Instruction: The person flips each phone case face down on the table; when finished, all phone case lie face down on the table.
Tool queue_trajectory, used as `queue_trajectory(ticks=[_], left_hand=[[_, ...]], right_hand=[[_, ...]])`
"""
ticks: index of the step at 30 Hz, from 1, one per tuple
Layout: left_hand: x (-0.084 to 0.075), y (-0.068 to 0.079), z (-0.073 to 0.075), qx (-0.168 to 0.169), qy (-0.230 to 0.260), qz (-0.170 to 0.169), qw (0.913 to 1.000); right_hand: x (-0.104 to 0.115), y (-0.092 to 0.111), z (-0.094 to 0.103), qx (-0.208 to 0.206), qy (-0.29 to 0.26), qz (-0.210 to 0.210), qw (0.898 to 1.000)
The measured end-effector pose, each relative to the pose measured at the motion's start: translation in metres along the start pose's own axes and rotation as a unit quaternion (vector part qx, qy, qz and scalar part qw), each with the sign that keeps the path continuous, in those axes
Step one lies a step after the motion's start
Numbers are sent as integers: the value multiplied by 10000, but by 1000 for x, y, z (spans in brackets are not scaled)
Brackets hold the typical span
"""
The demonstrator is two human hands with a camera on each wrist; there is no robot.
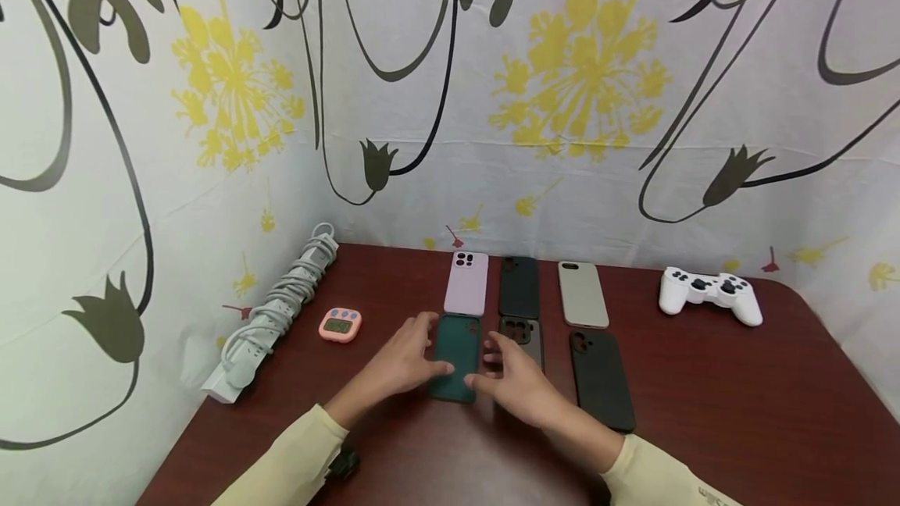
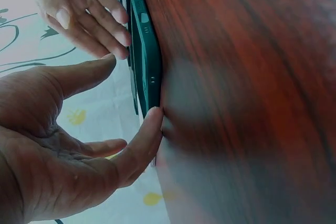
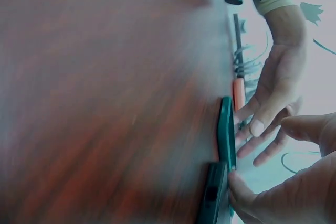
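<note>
A dark green phone case (image 1: 455,358) lies flat on the table, at the near left of two rows of cases. My left hand (image 1: 404,358) is at its left side, thumb over the case and fingers spread. In the left wrist view, a left fingertip (image 2: 154,115) meets the case's end. At its right side is my right hand (image 1: 516,385), fingers loosely bent, between the green case and a dark grey case (image 1: 533,334) that it partly covers. Neither hand grips anything. In the right wrist view, the green case (image 3: 226,129) stands next to a dark case (image 3: 211,195).
Behind lie a lilac case (image 1: 466,287), a black case (image 1: 519,287) and a beige case (image 1: 583,295). Another black case (image 1: 602,381) is right of my right hand. A pink timer (image 1: 341,326), a cord-wrapped power strip (image 1: 281,307) and a white game controller (image 1: 710,293) sit farther out.
</note>
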State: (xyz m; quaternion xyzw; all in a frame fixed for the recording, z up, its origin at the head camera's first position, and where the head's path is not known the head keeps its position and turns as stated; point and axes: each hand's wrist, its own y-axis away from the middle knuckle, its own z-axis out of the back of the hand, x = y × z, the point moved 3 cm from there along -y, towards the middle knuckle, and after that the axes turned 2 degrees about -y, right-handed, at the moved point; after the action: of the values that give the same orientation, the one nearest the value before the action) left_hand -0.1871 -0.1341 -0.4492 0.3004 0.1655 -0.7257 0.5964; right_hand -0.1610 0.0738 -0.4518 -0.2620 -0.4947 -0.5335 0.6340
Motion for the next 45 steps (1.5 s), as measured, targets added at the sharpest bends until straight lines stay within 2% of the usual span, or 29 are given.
queue_trajectory(ticks=[4,9,25,32,37,45], left_hand=[[1,4,2,121,289,-104,9995],[2,4,1,205,488,-206,9984],[-4,4,-1,312,452,-231,9982],[-7,3,-2,404,463,-228,9979],[-8,2,-4,463,541,-244,9972],[-14,-3,-6,561,723,-280,9954]], right_hand=[[3,0,-6,105,-78,-243,9996],[4,0,-11,152,-285,-310,9990],[7,8,-8,155,-803,-601,9948],[7,12,-8,-68,-1001,-642,9929],[7,14,-8,-158,-1391,-564,9886],[10,14,-7,-557,-1806,-168,9818]])
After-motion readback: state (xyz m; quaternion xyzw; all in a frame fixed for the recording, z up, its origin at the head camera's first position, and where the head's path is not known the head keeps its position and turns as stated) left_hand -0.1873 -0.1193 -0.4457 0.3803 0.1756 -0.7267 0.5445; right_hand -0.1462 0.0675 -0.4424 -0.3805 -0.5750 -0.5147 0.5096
